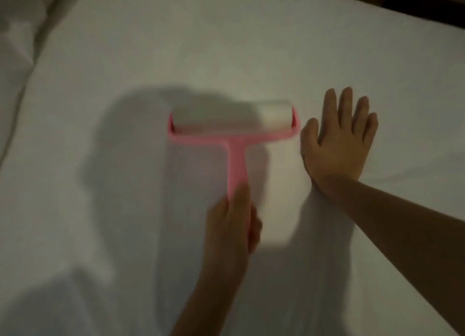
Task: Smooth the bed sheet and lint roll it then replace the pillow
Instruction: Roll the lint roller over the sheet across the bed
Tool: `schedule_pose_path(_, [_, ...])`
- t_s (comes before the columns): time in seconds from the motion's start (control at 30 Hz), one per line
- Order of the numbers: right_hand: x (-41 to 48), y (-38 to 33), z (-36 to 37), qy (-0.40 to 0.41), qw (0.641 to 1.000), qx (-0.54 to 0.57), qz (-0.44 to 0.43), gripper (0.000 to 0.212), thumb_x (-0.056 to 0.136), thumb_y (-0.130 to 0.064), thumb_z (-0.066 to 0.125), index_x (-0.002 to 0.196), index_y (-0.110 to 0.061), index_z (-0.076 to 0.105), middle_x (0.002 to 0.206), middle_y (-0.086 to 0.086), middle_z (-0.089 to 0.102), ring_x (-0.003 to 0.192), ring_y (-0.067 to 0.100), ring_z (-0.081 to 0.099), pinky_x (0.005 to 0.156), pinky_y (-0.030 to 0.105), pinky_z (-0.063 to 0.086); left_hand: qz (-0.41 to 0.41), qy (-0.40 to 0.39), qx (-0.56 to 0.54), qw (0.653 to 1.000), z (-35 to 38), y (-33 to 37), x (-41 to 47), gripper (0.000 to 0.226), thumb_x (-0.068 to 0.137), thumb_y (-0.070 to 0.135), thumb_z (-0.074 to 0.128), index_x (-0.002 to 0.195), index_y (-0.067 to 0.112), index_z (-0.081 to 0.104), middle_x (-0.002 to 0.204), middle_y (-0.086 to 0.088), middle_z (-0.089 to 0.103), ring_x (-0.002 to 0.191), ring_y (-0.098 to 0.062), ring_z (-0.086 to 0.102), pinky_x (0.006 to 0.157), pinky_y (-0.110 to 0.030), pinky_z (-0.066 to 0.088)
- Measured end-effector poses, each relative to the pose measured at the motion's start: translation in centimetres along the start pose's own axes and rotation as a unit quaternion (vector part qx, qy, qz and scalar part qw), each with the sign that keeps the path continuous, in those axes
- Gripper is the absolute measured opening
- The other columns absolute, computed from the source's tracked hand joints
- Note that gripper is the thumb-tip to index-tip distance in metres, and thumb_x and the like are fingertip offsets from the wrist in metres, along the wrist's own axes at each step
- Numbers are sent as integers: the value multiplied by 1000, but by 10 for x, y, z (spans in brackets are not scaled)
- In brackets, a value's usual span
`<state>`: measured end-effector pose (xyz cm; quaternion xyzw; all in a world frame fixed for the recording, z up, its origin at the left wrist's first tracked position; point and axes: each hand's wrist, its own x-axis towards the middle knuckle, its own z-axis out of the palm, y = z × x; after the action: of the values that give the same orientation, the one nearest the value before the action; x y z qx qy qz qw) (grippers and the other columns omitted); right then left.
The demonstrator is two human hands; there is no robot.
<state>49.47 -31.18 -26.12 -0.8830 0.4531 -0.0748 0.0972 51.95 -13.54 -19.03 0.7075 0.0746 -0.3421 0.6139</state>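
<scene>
A white bed sheet (226, 46) fills the view. A pink T-shaped lint roller (235, 136) with a wide white roll lies on the sheet at the centre, its roll end pointing away from me. My left hand (232, 225) grips the roller's handle from below. My right hand (337, 144) rests flat on the sheet just right of the roll, fingers spread and palm down. No pillow can be made out for certain.
Rumpled white bedding (17, 46) bunches along the left edge. The bed's edge runs diagonally at the top right, with a dark gap (432, 5) beyond it. My shadow darkens the sheet at lower left.
</scene>
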Motion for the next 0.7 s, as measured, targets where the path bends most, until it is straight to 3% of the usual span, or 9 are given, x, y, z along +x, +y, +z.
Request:
schedule_pose_path(0.13, [-1,2,7,16,1000,13,4,69,89,-46,14,152,-19,17,159,8,10,146,32,2,114,35,-13,-7,17,-8,1000,37,42,63,47,96,37,44,56,14,42,40,2,39,30,-8,31,35,-12,24])
schedule_pose_path(0.33, [2,4,13,37,999,11,-5,64,93,-43,21,151,-16,19,157,13,17,144,36,10,112,28,-16,-123,2,-46,991,19,12,-16,52,89,32,62,46,7,46,37,-11,33,24,-11,26,32,-10,18])
schedule_pose_path(0.4, [2,6,17,57,998,13,-11,63,93,-41,24,150,-14,23,156,15,21,143,38,13,112,29,-15,-150,-6,-46,988,16,19,-11,53,92,26,54,42,9,48,37,-10,34,23,-11,27,31,-9,19])
schedule_pose_path(0.47, [2,5,18,52,998,29,-4,64,91,-41,22,150,-14,25,156,15,19,143,38,11,112,29,-15,-110,-12,-28,993,23,36,20,57,93,30,47,38,13,47,34,-3,35,24,-9,27,31,-8,19])
schedule_pose_path(0.57, [2,5,18,63,997,33,-2,64,91,-39,22,149,-14,26,156,15,20,144,38,12,113,29,-13,-43,-9,8,999,42,78,76,48,95,35,45,52,14,45,36,3,39,27,-6,30,33,-8,22])
schedule_pose_path(0.7, [2,5,19,73,997,34,-8,63,91,-38,25,149,-13,28,155,16,23,142,39,15,113,30,-10,-49,-22,20,998,44,84,75,48,95,38,44,53,14,44,37,2,37,26,-7,28,33,-9,21])
